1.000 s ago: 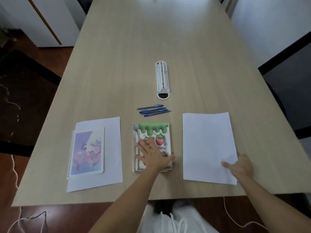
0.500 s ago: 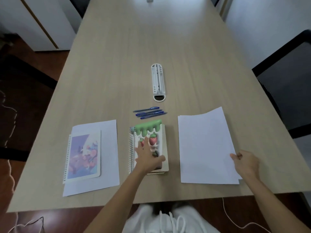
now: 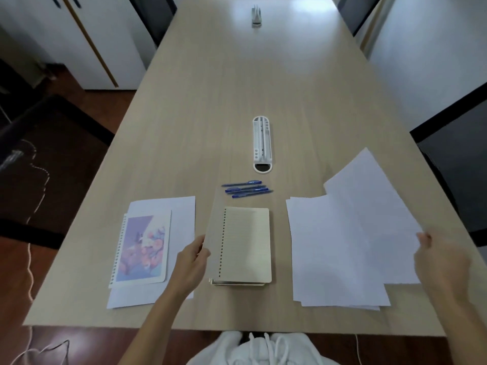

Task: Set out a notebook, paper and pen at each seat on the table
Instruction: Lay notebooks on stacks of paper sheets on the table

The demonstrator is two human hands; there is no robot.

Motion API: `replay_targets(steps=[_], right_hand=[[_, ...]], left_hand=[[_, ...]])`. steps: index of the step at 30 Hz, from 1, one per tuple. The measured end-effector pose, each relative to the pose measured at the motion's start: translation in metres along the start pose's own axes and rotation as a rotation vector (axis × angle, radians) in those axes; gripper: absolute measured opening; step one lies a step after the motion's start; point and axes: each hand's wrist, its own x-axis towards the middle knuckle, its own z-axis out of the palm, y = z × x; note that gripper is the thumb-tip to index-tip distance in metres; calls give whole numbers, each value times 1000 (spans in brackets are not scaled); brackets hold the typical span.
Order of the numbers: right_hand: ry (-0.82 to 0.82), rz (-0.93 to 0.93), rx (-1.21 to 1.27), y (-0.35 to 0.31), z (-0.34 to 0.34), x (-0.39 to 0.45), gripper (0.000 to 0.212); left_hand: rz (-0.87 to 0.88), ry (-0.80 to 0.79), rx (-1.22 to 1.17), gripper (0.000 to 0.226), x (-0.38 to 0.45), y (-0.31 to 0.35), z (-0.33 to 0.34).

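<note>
My left hand (image 3: 192, 262) grips the left, spiral side of the notebook stack (image 3: 245, 243) in the middle. A beige lined face shows on top, and a tan flap is raised by my fingers. My right hand (image 3: 442, 262) pinches the right edge of the top paper sheet (image 3: 369, 196), which is lifted and skewed off the paper stack (image 3: 329, 264). Several blue pens (image 3: 246, 189) lie just beyond the notebooks. At the left, a purple-cover notebook (image 3: 142, 248) rests on a single sheet (image 3: 181, 209).
A white pen tray (image 3: 262, 143) lies along the wooden table (image 3: 237, 88) beyond the pens, and a small grey object (image 3: 255, 17) stands at the far end. A black chair (image 3: 461, 167) sits at the right edge and another dark chair (image 3: 39, 154) at the left.
The green strawberry cover is gone from view and a beige lined face shows instead; my left hand moved to the stack's left edge. My right hand raised and turned the top sheet.
</note>
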Motion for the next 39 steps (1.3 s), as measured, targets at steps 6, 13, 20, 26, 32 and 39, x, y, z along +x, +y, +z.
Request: replay_targets(steps=[6,13,20,26,32,39], right_hand=[[316,-41,231,-34,-31,12,38],[-142,-95,355,-86,48,-59,26],[-357,9,427,-99,111,-113,45],[-445,122,398,-96,131,-124,46],[-505,187,345,-88,139,-130,45],[-537,164,319,-81,143,-120,42]], left_hand=[[23,9,68,33,0,0,4],[37,-4,60,39,1,-2,3],[-54,-8,-64,29,-11,12,21],[-91,4,236,38,15,-22,72],[-344,103,542,84,30,-15,103],[-371,31,339,53,45,-21,88]])
